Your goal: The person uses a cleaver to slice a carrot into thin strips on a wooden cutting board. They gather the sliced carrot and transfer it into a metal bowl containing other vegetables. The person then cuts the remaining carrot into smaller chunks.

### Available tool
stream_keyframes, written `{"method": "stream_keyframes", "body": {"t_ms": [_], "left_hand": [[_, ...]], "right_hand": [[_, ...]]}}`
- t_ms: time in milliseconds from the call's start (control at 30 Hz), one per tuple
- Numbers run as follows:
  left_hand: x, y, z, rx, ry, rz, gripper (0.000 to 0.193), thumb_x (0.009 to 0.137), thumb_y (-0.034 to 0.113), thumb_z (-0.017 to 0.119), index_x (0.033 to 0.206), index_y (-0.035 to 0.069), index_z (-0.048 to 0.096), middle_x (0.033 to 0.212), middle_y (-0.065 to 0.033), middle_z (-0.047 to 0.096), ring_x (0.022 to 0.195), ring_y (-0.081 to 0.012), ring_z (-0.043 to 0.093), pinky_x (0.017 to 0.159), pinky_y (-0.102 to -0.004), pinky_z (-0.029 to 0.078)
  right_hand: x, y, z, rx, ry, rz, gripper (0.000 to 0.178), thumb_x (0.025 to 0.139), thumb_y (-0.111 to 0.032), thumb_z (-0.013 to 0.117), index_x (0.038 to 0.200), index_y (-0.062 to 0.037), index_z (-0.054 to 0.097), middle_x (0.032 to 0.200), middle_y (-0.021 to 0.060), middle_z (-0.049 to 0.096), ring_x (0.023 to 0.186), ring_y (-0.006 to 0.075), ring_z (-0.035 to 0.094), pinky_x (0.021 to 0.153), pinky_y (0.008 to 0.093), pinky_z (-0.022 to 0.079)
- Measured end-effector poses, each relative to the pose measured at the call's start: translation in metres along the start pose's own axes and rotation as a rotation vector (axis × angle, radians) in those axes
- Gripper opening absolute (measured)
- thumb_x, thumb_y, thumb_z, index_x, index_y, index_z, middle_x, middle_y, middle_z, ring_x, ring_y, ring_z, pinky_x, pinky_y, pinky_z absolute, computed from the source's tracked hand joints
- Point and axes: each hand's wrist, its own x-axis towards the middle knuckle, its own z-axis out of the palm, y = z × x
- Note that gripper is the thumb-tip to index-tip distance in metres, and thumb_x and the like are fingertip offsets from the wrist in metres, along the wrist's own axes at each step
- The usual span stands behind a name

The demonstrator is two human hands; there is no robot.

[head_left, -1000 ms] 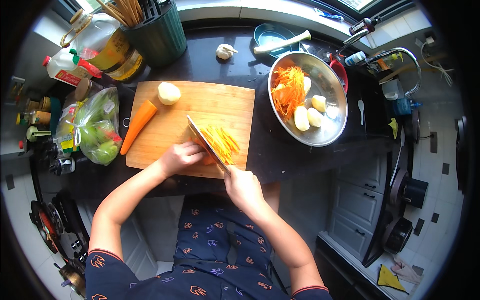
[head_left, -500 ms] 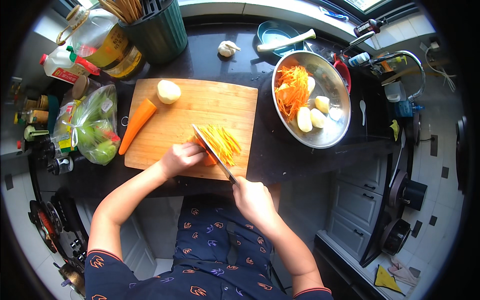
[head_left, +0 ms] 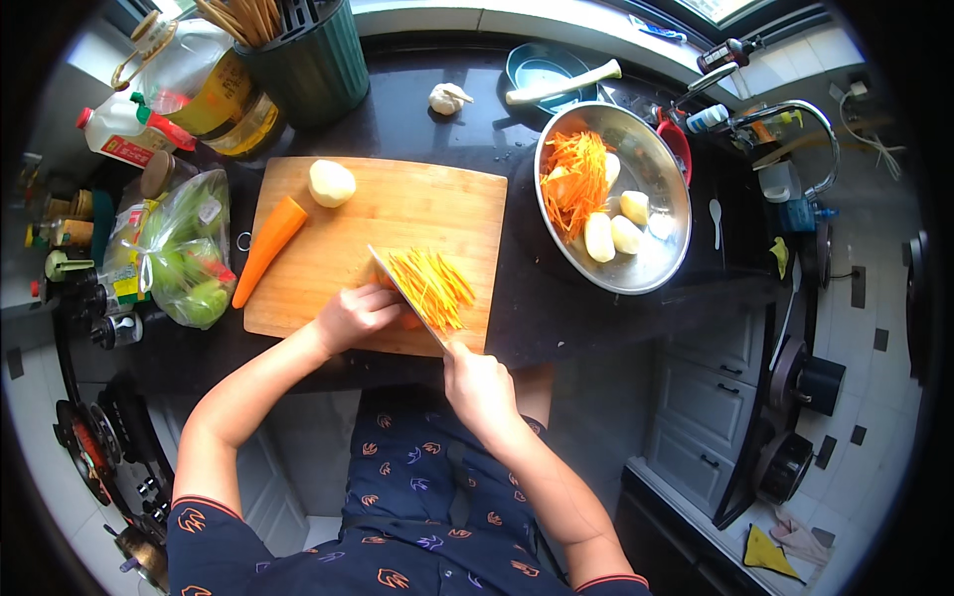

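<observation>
My right hand (head_left: 480,387) is closed round the handle of a kitchen knife (head_left: 405,294), whose blade slants across the wooden cutting board (head_left: 437,194). With bent fingers my left hand (head_left: 356,316) presses down on a piece of carrot (head_left: 408,320), mostly hidden behind the fingers and blade. On the blade's right side lies a loose pile of thin carrot shreds (head_left: 434,288). Toward the board's left edge rest a whole peeled carrot (head_left: 270,250) and, at the back, a peeled potato (head_left: 332,184).
A steel bowl (head_left: 671,263) right of the board holds carrot shreds and several peeled potatoes. Behind stand a garlic bulb (head_left: 449,98), a teal dish (head_left: 532,66) with a peeler-like pale stick across it, and a green utensil holder (head_left: 316,74). Bagged green vegetables (head_left: 189,248) sit left.
The knife and my right hand have shifted left, toward my left hand, and the blade stands more upright. The shreds now lie against the blade. My left hand stays on the carrot piece.
</observation>
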Motion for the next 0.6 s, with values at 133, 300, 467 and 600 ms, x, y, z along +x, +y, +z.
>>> {"method": "stream_keyframes", "body": {"t_ms": [133, 300, 467, 600], "left_hand": [[0.009, -0.001, -0.005, -0.026, -0.007, 0.009, 0.011, 0.078, 0.010, 0.072, 0.089, 0.013, 0.072, 0.096, -0.0024, 0.073, 0.084, -0.0174, 0.071, 0.068, -0.0285, 0.061], [0.012, -0.002, -0.016, -0.071, -0.054, 0.042, 0.012, 0.076, 0.009, 0.071, 0.088, 0.011, 0.071, 0.090, -0.0021, 0.069, 0.083, -0.0179, 0.070, 0.066, -0.0294, 0.061], [0.010, -0.002, -0.014, -0.080, -0.030, 0.027, 0.012, 0.076, 0.008, 0.069, 0.088, 0.010, 0.070, 0.086, -0.0021, 0.067, 0.080, -0.0181, 0.069, 0.065, -0.0300, 0.060], [0.009, -0.003, -0.013, -0.071, -0.042, 0.019, 0.013, 0.076, 0.008, 0.069, 0.089, 0.010, 0.070, 0.088, -0.0016, 0.068, 0.082, -0.0182, 0.070, 0.066, -0.0298, 0.061]], "right_hand": [[0.005, -0.001, -0.005, 0.060, 0.021, -0.017, 0.012, 0.097, -0.014, 0.061, 0.099, -0.0022, 0.065, 0.071, 0.0288, 0.066, 0.071, 0.0473, 0.069, 0.067, 0.0548, 0.057], [-0.008, -0.004, -0.024, 0.086, -0.004, -0.053, 0.012, 0.098, -0.013, 0.059, 0.098, -0.0021, 0.064, 0.069, 0.0284, 0.066, 0.067, 0.0464, 0.069, 0.064, 0.0549, 0.058], [-0.016, -0.002, -0.025, 0.085, 0.002, -0.079, 0.012, 0.098, -0.013, 0.059, 0.098, -0.0010, 0.063, 0.068, 0.0280, 0.065, 0.066, 0.0458, 0.069, 0.062, 0.0543, 0.058], [-0.016, -0.005, -0.023, 0.039, -0.010, -0.067, 0.012, 0.097, -0.011, 0.058, 0.097, -0.0005, 0.062, 0.066, 0.0279, 0.065, 0.065, 0.0452, 0.069, 0.061, 0.0534, 0.058]]}}
